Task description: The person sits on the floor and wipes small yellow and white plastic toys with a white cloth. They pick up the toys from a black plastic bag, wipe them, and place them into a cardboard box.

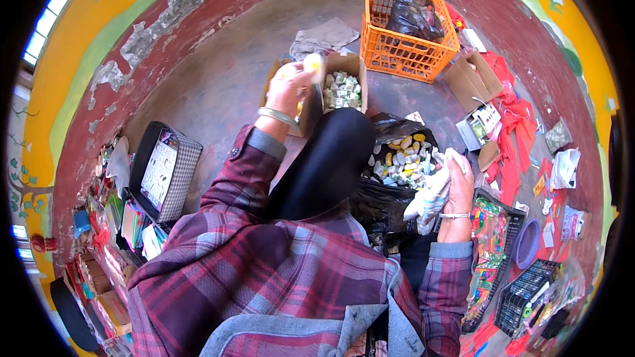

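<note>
My left hand is raised over a cardboard box and grips a small pale yellow bottle. The box holds several small white and green items. My right hand rests at the edge of a black plastic bag and clutches a crumpled white plastic wrap. Inside the bag lie several small yellow and white bottles. My knee in black trousers sits between the two hands.
An orange crate with a black bag stands at the back. Open cardboard boxes, red cloth, black baskets and a colourful packet lie right. A checked bag and stationery sit left by the wall.
</note>
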### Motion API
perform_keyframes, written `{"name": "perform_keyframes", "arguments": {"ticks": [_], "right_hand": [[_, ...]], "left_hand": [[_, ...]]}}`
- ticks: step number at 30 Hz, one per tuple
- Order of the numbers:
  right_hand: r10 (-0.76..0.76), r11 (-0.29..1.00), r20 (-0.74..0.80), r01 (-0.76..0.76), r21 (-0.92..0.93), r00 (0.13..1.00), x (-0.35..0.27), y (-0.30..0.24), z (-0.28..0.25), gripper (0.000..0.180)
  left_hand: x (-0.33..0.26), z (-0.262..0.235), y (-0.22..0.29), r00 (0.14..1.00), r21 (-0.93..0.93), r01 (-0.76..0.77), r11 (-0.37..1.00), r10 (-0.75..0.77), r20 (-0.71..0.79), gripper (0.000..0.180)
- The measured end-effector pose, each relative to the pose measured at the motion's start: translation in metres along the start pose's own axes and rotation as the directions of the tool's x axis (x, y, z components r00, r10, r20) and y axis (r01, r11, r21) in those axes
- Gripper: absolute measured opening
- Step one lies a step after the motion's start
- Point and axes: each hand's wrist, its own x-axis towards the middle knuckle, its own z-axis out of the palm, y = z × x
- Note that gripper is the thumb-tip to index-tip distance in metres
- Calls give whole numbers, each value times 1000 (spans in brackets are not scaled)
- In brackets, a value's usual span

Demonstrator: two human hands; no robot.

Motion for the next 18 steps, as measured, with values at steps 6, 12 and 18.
{"name": "perform_keyframes", "arguments": {"ticks": [6,12,18], "right_hand": [[35,998,14,-35,-49,999,11,17,-1,20],[62,991,35,-58,-118,997,24,37,-7,23],[93,990,-3,-93,-104,996,17,35,5,22]], "left_hand": [[55,-137,-101,920,53,239,969,-209,-331,13],[107,-142,-133,907,138,281,950,-216,-362,21],[110,-106,-110,958,-92,181,979,-197,-207,30]]}}
